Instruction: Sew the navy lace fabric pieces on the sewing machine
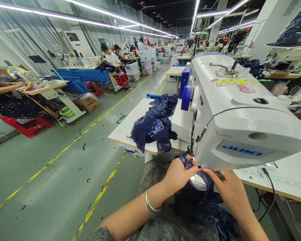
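sewing machine (230, 110) hides needle | fabric pile (154, 124) behind (table's (125, 129) edge)

"JUKI" in blue on white sewing machine (240, 113)

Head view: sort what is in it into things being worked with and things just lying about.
In use:
- left hand and right hand, pinching the dark blue fabric under the sewing machine
- fabric strip at the left fingertips

Lying about:
- pile of blue lace fabric on the table
- red stool
- cardboard box
- storage bins
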A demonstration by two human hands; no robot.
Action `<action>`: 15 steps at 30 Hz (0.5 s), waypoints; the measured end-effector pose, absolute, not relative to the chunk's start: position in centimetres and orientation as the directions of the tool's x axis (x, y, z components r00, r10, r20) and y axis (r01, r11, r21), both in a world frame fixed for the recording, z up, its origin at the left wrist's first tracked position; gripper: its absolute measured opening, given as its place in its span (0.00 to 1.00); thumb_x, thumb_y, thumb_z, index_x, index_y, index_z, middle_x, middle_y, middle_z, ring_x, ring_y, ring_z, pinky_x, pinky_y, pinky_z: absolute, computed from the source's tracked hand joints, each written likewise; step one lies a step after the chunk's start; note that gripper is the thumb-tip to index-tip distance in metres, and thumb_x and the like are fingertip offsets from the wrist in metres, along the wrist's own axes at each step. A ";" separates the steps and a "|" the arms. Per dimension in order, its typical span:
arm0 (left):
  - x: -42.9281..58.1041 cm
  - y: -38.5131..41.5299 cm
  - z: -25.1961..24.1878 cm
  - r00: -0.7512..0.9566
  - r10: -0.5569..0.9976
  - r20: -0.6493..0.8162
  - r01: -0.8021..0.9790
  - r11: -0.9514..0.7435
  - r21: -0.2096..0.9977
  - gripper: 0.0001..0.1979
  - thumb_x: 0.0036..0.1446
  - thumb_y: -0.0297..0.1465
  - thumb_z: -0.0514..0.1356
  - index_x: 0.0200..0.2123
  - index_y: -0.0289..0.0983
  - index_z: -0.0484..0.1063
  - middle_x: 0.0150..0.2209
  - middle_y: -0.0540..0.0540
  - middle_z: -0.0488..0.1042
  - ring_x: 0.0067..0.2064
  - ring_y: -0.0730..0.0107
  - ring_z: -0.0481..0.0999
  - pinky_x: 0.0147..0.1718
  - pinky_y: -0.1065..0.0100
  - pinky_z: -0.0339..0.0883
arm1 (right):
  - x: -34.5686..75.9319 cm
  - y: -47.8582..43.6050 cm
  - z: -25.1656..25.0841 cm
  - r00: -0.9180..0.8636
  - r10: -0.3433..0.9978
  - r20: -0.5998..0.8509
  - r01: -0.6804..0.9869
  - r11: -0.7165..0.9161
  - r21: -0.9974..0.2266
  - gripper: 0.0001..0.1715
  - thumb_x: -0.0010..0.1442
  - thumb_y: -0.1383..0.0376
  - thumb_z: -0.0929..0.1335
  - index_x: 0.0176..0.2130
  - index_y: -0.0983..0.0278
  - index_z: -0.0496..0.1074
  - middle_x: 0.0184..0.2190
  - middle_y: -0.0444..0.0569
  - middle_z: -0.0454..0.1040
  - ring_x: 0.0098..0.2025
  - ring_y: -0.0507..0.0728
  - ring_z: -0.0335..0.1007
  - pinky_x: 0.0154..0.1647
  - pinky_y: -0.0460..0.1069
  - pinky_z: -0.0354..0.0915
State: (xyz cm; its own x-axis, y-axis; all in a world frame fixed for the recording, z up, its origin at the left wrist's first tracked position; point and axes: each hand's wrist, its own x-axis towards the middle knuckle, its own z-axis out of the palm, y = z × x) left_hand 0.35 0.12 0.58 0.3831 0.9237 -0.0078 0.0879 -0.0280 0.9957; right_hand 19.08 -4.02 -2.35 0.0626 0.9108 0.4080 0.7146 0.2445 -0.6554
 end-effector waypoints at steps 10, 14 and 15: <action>1.3 -0.4 0.7 0.257 0.966 0.028 0.072 -0.048 0.996 0.02 0.53 0.26 0.60 0.32 0.36 0.70 0.32 0.48 0.75 0.36 0.68 0.74 0.49 0.64 0.68 | 20.5 -0.9 -0.3 -0.140 0.980 0.142 0.494 0.193 -0.848 0.14 0.58 0.53 0.70 0.39 0.57 0.79 0.37 0.49 0.82 0.50 0.66 0.74 0.55 0.60 0.65; 0.9 -0.3 0.6 0.304 0.952 0.036 0.029 -0.046 0.999 0.03 0.55 0.29 0.61 0.34 0.35 0.70 0.32 0.48 0.75 0.37 0.68 0.74 0.51 0.62 0.67 | 20.5 -2.1 -1.2 -0.136 0.990 0.026 0.328 0.070 -0.942 0.16 0.62 0.53 0.68 0.41 0.59 0.78 0.40 0.50 0.82 0.50 0.65 0.75 0.53 0.59 0.68; 0.8 -0.2 0.5 0.314 0.949 0.028 0.022 -0.037 0.999 0.04 0.55 0.29 0.61 0.35 0.35 0.70 0.33 0.47 0.75 0.37 0.67 0.74 0.51 0.62 0.67 | 20.5 -2.5 -1.6 -0.116 0.993 0.021 0.275 0.053 -0.960 0.16 0.62 0.53 0.67 0.42 0.60 0.78 0.41 0.51 0.81 0.49 0.65 0.75 0.52 0.59 0.68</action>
State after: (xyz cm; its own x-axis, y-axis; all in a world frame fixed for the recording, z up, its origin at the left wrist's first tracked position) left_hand 0.76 -0.24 0.50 0.3144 0.9489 0.0277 0.0221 -0.0365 0.9991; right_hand 20.51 -2.49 -1.58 -0.1161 0.9930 0.0213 0.2754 0.0528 -0.9599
